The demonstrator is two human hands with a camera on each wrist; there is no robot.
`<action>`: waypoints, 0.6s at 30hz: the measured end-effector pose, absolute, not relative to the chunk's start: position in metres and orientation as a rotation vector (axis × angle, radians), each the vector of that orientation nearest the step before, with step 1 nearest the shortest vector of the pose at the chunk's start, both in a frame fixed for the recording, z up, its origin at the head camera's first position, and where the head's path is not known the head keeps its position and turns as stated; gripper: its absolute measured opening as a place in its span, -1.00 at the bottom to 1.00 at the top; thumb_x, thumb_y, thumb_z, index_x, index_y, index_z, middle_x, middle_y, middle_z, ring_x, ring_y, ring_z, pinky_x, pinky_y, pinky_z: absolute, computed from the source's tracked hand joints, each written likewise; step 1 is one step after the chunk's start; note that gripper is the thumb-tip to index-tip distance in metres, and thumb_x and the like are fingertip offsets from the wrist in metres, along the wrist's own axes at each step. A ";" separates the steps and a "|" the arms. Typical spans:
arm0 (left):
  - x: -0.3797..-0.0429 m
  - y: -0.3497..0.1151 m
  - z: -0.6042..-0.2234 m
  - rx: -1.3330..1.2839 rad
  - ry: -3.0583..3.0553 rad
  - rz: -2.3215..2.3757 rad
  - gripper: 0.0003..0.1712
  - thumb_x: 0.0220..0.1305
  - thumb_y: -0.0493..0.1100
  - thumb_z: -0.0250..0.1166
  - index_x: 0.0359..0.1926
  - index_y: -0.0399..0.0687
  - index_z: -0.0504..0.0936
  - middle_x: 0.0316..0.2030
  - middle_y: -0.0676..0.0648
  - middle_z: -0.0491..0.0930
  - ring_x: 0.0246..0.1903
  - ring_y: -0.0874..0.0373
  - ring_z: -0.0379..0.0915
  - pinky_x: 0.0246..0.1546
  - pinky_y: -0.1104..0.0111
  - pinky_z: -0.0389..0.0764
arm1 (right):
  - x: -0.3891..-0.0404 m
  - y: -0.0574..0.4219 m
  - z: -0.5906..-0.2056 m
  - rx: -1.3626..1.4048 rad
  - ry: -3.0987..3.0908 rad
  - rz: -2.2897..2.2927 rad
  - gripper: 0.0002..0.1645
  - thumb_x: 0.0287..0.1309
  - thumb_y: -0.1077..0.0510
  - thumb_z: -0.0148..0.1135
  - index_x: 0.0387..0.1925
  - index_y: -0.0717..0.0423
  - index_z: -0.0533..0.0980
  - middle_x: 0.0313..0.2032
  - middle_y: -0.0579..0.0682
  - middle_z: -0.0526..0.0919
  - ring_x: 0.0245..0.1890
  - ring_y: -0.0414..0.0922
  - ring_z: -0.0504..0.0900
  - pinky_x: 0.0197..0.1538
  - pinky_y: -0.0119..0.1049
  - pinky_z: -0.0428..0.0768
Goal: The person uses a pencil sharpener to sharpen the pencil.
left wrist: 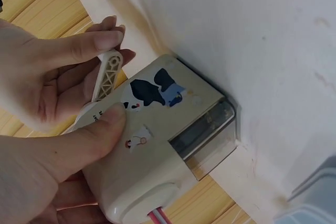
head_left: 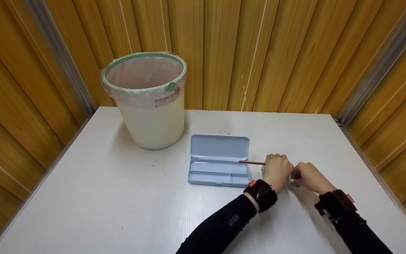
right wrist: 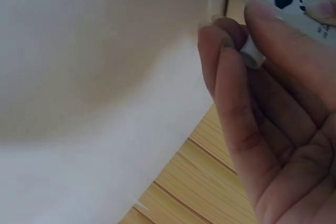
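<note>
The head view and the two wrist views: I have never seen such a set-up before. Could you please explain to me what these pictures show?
There is no machine here: each grip is a person's bare hand. The wide picture comes from a camera worn on the head, looking forward and down; the two close pictures come from cameras worn on the wrists. On the white table are a pale bucket and, to its right, an open, pale blue case. The left grip holds a beige pencil sharpener; a red pencil sticks out of it. The right grip pinches the sharpener's small crank.
</note>
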State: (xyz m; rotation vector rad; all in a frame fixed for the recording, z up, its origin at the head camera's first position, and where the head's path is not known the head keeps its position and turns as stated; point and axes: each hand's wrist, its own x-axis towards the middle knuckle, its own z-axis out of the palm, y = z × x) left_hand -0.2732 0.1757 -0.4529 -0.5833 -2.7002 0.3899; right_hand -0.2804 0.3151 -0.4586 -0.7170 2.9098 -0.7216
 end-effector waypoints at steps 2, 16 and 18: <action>-0.272 0.176 -0.453 -0.584 -2.699 0.381 -0.73 0.38 -0.01 0.09 -0.16 0.45 0.72 -0.29 0.26 0.61 -0.29 0.32 0.52 -0.32 0.43 0.47 | -0.277 0.317 -0.455 -0.758 2.910 -0.699 -0.81 -0.19 0.40 0.44 -0.69 0.19 0.58 -0.72 -0.06 0.61 -0.67 -0.36 0.40 -0.53 -0.44 0.39; -0.271 0.175 -0.454 -0.562 -2.675 0.378 -0.74 0.38 -0.05 0.10 -0.19 0.40 0.72 -0.33 0.24 0.59 -0.31 0.28 0.52 -0.27 0.41 0.50 | -0.266 0.315 -0.440 -0.751 2.951 -0.696 -0.87 -0.14 0.39 0.45 -0.61 0.20 0.62 -0.65 -0.04 0.67 -0.63 -0.35 0.50 -0.50 -0.44 0.45; -0.271 0.176 -0.455 -0.559 -2.670 0.380 -0.73 0.38 -0.04 0.09 -0.20 0.42 0.72 -0.33 0.25 0.59 -0.31 0.28 0.52 -0.28 0.42 0.49 | -0.264 0.316 -0.440 -0.721 2.961 -0.712 -0.87 -0.13 0.38 0.45 -0.60 0.21 0.63 -0.62 -0.02 0.69 -0.61 -0.34 0.52 -0.49 -0.44 0.47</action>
